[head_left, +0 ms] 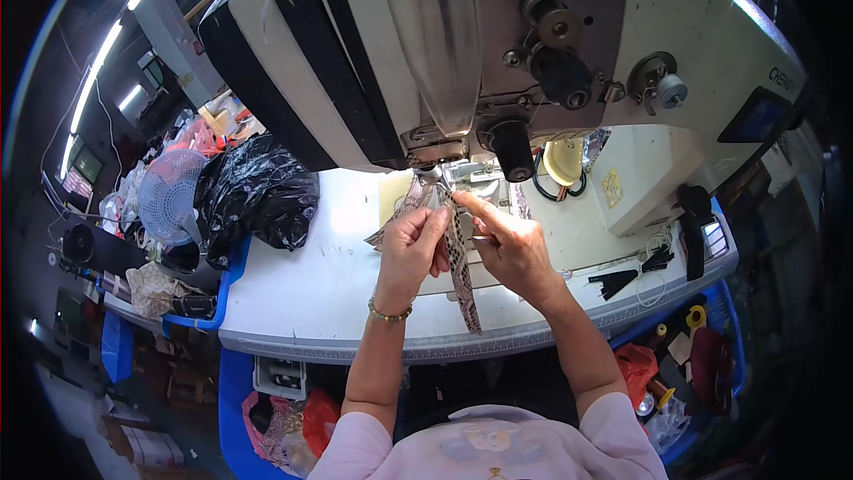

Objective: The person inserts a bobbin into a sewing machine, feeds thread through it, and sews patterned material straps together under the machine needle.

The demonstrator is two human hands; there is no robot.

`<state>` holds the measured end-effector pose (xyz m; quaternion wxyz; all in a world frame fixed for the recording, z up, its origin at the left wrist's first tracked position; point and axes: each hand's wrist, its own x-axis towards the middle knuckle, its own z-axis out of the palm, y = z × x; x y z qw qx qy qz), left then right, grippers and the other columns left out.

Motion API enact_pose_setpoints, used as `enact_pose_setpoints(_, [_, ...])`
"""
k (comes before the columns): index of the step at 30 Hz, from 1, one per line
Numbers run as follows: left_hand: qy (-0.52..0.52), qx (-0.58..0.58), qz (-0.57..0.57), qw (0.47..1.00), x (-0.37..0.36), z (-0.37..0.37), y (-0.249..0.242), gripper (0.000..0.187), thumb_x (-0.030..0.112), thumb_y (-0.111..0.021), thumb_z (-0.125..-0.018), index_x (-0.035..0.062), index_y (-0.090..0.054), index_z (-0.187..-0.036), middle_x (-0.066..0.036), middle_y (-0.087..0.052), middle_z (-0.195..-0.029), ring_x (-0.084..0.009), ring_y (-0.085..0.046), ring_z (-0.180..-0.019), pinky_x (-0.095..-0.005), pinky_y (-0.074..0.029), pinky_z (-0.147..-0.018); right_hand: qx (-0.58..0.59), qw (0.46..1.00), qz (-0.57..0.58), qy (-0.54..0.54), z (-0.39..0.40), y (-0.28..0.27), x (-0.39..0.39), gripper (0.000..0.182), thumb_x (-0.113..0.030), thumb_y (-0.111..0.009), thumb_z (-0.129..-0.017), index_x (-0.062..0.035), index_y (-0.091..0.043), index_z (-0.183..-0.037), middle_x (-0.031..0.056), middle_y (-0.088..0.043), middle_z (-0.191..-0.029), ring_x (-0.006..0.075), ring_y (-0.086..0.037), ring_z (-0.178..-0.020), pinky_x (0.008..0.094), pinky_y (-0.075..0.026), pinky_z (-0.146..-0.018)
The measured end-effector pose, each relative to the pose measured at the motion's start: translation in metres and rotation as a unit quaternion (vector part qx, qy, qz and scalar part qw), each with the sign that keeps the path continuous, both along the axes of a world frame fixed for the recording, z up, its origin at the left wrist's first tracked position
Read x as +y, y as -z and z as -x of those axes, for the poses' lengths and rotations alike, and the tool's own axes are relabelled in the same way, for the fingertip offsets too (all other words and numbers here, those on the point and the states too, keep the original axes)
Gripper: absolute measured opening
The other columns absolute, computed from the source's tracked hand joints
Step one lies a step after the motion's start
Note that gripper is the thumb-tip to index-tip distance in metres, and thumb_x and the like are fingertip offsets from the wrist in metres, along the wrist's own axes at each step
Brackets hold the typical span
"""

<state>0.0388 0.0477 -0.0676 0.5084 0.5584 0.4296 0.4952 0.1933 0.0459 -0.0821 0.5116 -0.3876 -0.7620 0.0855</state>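
A narrow snakeskin-patterned strip [462,289] runs from under the sewing machine's presser foot [433,176] down toward the table's front edge. My left hand [413,247] is closed in a pinch at the strip's left side, just below the foot. From the right, my right hand [514,249] reaches in with its index finger stretched to the strip near the needle area. Its other fingers are curled, and a small pale bit shows by the thumb, too small to name. Another patterned piece [404,211] lies left of the foot.
The sewing machine head [551,36] hangs over the white table [293,289]. A black plastic bag [258,196] and a perforated basket [171,191] stand left. Thread snips [615,282] lie right. Blue bins [233,409] with odds and ends sit below the table.
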Motion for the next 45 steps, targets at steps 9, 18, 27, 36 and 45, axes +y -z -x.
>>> enact_pose_setpoints(9, [-0.017, 0.027, -0.021, 0.999, -0.003, -0.0031, -0.0074, 0.033, 0.026, -0.049, -0.09, 0.0064, -0.05, -0.063, 0.002, -0.047, -0.048, -0.0034, -0.044, -0.037, -0.0169, -0.03, -0.033, 0.007, 1.0, -0.003, 0.004, 0.0012, -0.0009, -0.0009, 0.046, 0.007, -0.055, -0.073, -0.0109, -0.054, -0.116, 0.0077, -0.053, -0.06, 0.0156, -0.049, -0.047, 0.0266, -0.044, -0.048])
enact_pose_setpoints(18, [-0.02, 0.035, -0.01, 0.999, -0.0043, -0.0002, -0.0054, 0.034, 0.026, -0.05, -0.09, 0.0062, -0.051, -0.063, 0.002, -0.047, -0.047, -0.0031, -0.044, -0.037, -0.0167, -0.03, -0.032, 0.005, 1.0, -0.007, 0.007, 0.0006, -0.0015, -0.0017, 0.048, 0.007, -0.056, -0.071, -0.0104, -0.054, -0.116, 0.007, -0.049, -0.056, 0.0159, -0.048, -0.046, 0.0269, -0.043, -0.047])
enact_pose_setpoints(27, [-0.018, 0.048, -0.017, 0.999, -0.0076, 0.0012, -0.0057, 0.033, 0.026, -0.05, -0.09, 0.0061, -0.051, -0.064, 0.001, -0.049, -0.047, -0.0036, -0.045, -0.037, -0.0165, -0.031, -0.032, 0.009, 1.0, 0.0, 0.006, 0.0013, 0.0, -0.0021, 0.052, 0.008, -0.056, -0.069, -0.0117, -0.053, -0.117, 0.0071, -0.048, -0.056, 0.0164, -0.049, -0.047, 0.0276, -0.044, -0.048])
enact_pose_setpoints(36, [-0.007, 0.052, -0.008, 0.999, -0.0081, 0.0026, -0.0048, 0.033, 0.027, -0.049, -0.09, 0.0061, -0.051, -0.065, 0.001, -0.049, -0.048, -0.0034, -0.045, -0.037, -0.0163, -0.031, -0.033, -0.026, 1.0, 0.009, 0.009, -0.0012, 0.0011, -0.0022, 0.058, 0.002, -0.057, -0.066, -0.0142, -0.048, -0.121, 0.0044, -0.053, -0.058, 0.0198, -0.057, -0.054, 0.0309, -0.045, -0.049])
enact_pose_setpoints(45, [-0.01, 0.053, 0.014, 0.998, -0.007, 0.0018, -0.0069, 0.032, 0.028, -0.048, -0.09, 0.0061, -0.054, -0.067, -0.001, -0.053, -0.051, -0.0033, -0.045, -0.039, -0.0161, -0.032, -0.034, -0.018, 1.0, 0.005, 0.009, -0.0009, 0.0036, -0.0017, 0.06, 0.003, -0.058, -0.064, -0.015, -0.049, -0.121, 0.0032, -0.052, -0.058, 0.0195, -0.057, -0.053, 0.0308, -0.045, -0.047])
